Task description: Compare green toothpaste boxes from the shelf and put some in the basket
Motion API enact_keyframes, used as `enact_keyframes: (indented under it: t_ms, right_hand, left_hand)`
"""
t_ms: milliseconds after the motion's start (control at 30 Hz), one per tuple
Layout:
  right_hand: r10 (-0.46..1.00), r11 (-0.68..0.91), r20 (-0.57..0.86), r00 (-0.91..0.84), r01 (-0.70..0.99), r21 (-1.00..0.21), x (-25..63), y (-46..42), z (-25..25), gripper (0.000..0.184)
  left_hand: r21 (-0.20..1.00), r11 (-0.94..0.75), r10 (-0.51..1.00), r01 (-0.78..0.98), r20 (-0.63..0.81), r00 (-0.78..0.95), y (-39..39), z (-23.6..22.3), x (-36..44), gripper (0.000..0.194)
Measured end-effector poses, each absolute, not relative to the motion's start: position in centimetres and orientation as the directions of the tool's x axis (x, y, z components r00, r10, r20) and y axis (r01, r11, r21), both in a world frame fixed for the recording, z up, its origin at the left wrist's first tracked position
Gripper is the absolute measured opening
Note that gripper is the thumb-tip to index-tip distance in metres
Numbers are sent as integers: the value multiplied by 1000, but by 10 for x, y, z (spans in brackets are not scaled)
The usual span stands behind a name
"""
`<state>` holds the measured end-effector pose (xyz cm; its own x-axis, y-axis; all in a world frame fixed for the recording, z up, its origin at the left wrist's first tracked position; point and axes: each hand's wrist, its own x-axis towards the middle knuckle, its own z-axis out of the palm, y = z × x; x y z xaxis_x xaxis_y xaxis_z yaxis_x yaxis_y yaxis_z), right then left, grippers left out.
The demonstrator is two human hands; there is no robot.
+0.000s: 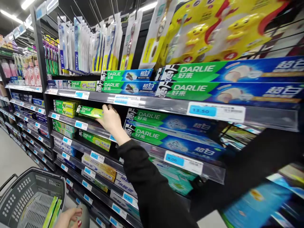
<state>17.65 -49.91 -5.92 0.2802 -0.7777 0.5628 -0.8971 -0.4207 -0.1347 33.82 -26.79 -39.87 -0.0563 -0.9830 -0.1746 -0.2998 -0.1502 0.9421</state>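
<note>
From here I have my right hand (111,118) nearly closed, thumb and fingers pinching the near end of a green DARLIE box (89,111) at the front edge of the shelf (91,123), right of the stacked boxes (65,108). My left hand (70,218) (cut off by the view) has bent fingers by the basket's (35,172) near-right corner; I can't tell if it grips anything. Two green boxes (52,212) lie along the basket's right edge.

A creased black sleeve (152,180); red nail polish (79,223) on the left hand (68,218); perhaps a dark ring (115,110) on the right hand (110,118).
</note>
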Motion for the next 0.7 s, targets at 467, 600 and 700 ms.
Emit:
enact_keyframes:
  t_ms: [467, 600, 700]
  right_hand:
    - [-610, -788, 657, 442, -254, -560, 58, -340, -159, 47]
    - [-778, -561, 474, 413, -114, -820, 40, -335, -170, 34]
    - [-908, -270, 218, 358, -101, -957, 44, -335, -180, 41]
  left_hand:
    - [728, 684, -725, -51, 686, 66, -286, -183, 327, 55]
    - [862, 506, -849, 21, 494, 189, -282, -198, 315, 43]
    - [952, 276, -936, 132, 236, 259, -285, -207, 308, 43]
